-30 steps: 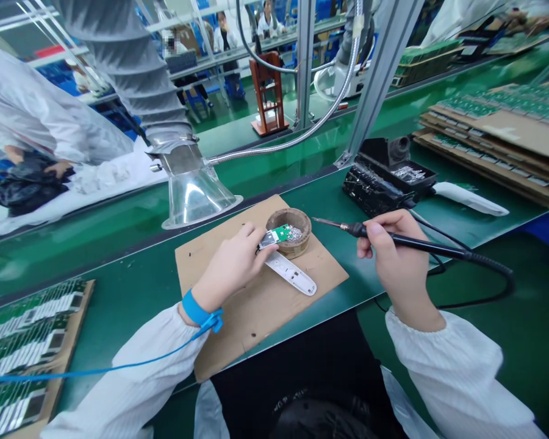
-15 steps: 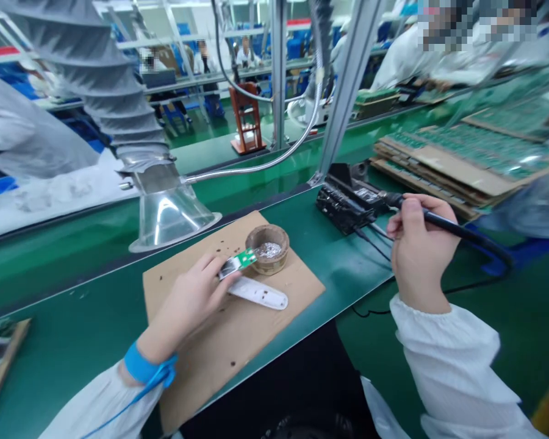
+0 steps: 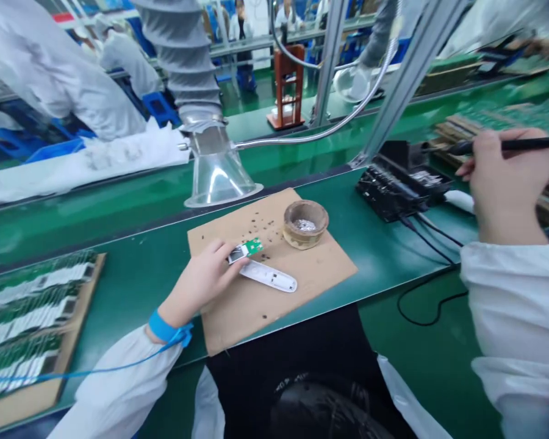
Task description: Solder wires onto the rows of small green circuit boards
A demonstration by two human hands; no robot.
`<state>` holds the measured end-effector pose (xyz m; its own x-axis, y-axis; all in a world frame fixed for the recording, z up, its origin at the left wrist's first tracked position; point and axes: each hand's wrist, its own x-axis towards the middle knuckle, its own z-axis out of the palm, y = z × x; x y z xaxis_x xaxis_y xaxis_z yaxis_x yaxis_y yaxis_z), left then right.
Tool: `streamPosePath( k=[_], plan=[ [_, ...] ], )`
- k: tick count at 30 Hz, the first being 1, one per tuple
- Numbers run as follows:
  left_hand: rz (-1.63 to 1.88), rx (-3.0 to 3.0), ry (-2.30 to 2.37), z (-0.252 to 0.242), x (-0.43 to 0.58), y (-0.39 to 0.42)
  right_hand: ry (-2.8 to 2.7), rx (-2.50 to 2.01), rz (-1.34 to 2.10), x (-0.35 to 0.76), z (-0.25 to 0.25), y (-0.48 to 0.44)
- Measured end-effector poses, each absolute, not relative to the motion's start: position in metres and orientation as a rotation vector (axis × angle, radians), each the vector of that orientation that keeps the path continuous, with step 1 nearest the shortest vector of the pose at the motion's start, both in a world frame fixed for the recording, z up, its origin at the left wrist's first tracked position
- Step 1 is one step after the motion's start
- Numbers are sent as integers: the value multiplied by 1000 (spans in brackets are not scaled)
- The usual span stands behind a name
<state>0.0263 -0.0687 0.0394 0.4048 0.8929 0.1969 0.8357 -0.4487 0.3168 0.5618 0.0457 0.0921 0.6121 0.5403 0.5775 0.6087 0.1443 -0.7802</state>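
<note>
My left hand [image 3: 205,277] is closed on a small green circuit board [image 3: 252,246], held above the cardboard. Just under the board lies a long white plastic casing [image 3: 272,277], one end hidden behind my fingers. Beside them stands a round bowl [image 3: 305,210] with silvery bits inside. Off to the right, my right hand [image 3: 512,177] grips a soldering iron [image 3: 533,144] by its dark handle. Its front end points left, over the black soldering stand [image 3: 393,183]; I cannot make out the tip.
A cardboard sheet [image 3: 238,329] with dark specks covers part of the green bench. A clear fume hood [image 3: 222,180] hangs behind it. To the left lies a tray of circuit boards [image 3: 32,329]; stacked boards [image 3: 466,128] stand at the right. Cables [image 3: 432,238] trail from the stand.
The view has swung left, showing more of the board tray. My right hand has moved farther right of the stand with the soldering iron, now more level. My left hand still holds the board.
</note>
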Motion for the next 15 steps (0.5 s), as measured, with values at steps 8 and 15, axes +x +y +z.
streamPosePath(
  k=[8, 15],
  plan=[
    [621, 2376, 1476, 36, 27, -64, -1148, -1614, -158, 556, 72, 64],
    [742, 2136, 1403, 27, 27, -56, -1256, -1591, -244, 563, 59, 82]
  ],
)
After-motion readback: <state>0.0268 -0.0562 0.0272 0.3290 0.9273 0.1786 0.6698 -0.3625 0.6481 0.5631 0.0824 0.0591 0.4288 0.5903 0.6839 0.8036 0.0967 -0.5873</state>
